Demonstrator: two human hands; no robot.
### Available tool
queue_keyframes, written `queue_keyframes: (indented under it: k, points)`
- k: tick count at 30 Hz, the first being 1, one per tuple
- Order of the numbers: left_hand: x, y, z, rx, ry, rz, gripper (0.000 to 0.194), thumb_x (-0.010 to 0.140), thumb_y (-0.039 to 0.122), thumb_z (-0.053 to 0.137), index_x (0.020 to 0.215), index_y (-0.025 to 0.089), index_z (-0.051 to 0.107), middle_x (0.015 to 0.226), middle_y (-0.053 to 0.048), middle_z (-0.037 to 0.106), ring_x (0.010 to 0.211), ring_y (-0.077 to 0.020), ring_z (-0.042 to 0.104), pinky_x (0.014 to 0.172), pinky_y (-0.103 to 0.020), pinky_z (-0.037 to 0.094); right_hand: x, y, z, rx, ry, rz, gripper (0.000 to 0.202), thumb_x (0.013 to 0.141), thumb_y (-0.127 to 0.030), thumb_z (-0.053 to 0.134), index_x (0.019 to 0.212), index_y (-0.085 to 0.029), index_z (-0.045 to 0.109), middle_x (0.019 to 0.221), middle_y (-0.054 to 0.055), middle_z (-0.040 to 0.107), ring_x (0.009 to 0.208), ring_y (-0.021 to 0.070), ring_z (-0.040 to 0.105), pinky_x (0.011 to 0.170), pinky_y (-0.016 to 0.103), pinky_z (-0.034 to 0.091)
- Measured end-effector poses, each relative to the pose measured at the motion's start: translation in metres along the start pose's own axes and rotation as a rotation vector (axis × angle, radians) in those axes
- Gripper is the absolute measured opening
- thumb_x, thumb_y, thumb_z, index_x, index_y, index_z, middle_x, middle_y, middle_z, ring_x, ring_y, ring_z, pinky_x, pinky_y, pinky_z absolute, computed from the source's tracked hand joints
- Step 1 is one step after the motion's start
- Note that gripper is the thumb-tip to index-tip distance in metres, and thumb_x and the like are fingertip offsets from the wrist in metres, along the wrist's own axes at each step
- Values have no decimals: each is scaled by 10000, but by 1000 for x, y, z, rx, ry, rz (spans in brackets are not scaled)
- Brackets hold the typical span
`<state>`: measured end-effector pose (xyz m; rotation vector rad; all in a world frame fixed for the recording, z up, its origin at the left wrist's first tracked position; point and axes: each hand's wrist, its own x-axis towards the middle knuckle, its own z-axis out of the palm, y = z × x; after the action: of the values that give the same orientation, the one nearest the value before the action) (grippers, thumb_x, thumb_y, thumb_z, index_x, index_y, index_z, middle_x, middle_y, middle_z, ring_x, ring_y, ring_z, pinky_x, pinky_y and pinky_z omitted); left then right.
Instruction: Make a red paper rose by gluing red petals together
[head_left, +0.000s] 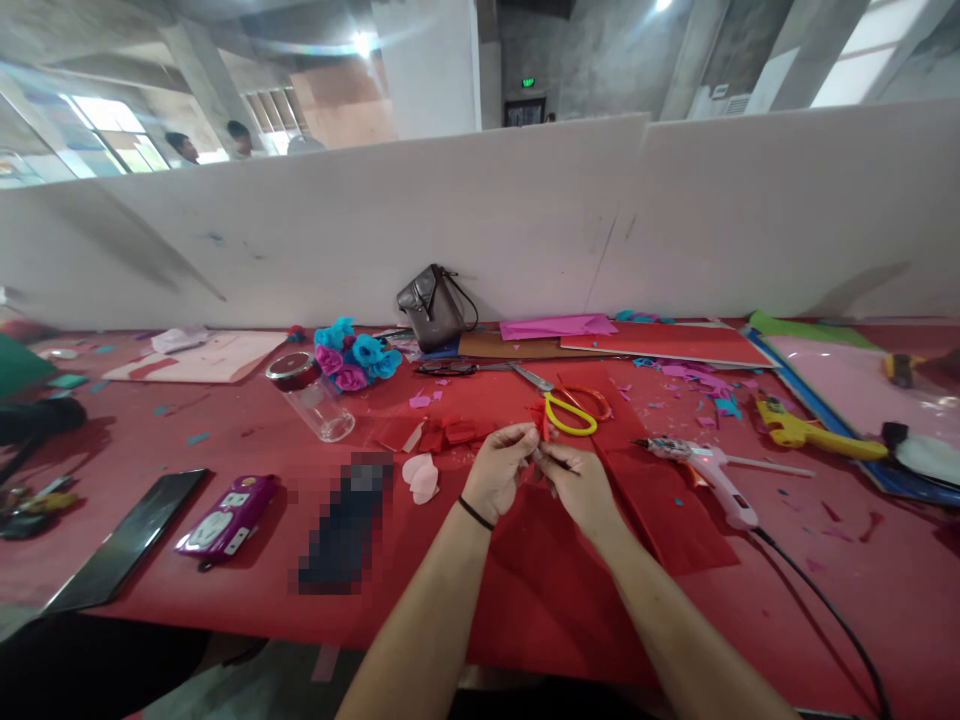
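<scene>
My left hand (504,462) and my right hand (579,488) meet over the red-covered table, fingertips pinched together. Between them is a small piece of red paper (544,422), its lower part covered by my fingers. Just beyond my hands lie scissors (570,416) with yellow and orange-red handles. Red paper scraps (450,434) and pale pink paper petals (421,478) are to the left of my left hand. A larger red sheet (667,510) stretches under and right of my right hand. Farther right rests a white-pink glue gun (721,482) with a glue stick in it.
A clear jar (319,405) stands beside blue and pink paper flowers (352,358). A purple device (229,520), a black phone (127,540) and a pixelated dark object (346,525) lie left. A black pouch (435,308) leans on the white partition (337,230). A yellow glue gun (814,435) lies right.
</scene>
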<state>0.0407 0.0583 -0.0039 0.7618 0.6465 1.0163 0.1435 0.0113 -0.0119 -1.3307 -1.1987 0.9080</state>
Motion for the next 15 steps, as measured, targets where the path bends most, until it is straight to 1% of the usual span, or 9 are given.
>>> queue_keyframes:
  k: [4, 9, 12, 15]
  points:
    - [-2, 2, -1, -22, -40, -40, 246, 545, 269, 826, 603, 131, 631, 511, 35, 543, 455, -52, 463, 444, -181, 362, 1, -2, 0, 36, -27, -10, 307, 738, -451, 577, 631, -181, 676, 490, -13, 524, 454, 110, 385, 437, 238, 284]
    - [-4, 5, -3, -14, -120, -56, 291, 549, 301, 824, 607, 131, 595, 516, 29, 543, 442, -71, 486, 416, -193, 383, 1, -1, 0, 44, -41, -9, 325, 729, -460, 589, 587, -174, 645, 487, -12, 514, 456, 107, 389, 452, 242, 299]
    - [-5, 8, -3, -32, -156, -57, 323, 519, 298, 842, 598, 135, 575, 516, 31, 537, 447, -74, 491, 413, -191, 391, 1, -2, 0, 54, -46, -4, 314, 722, -444, 597, 565, -174, 630, 470, -19, 494, 454, 103, 375, 455, 242, 297]
    - [-6, 11, -3, -35, -172, -62, 319, 521, 287, 845, 595, 132, 577, 526, 26, 542, 465, -75, 497, 432, -195, 410, 0, -3, 0, 73, -57, 6, 295, 709, -442, 606, 601, -172, 658, 491, -18, 507, 470, 104, 379, 455, 238, 294]
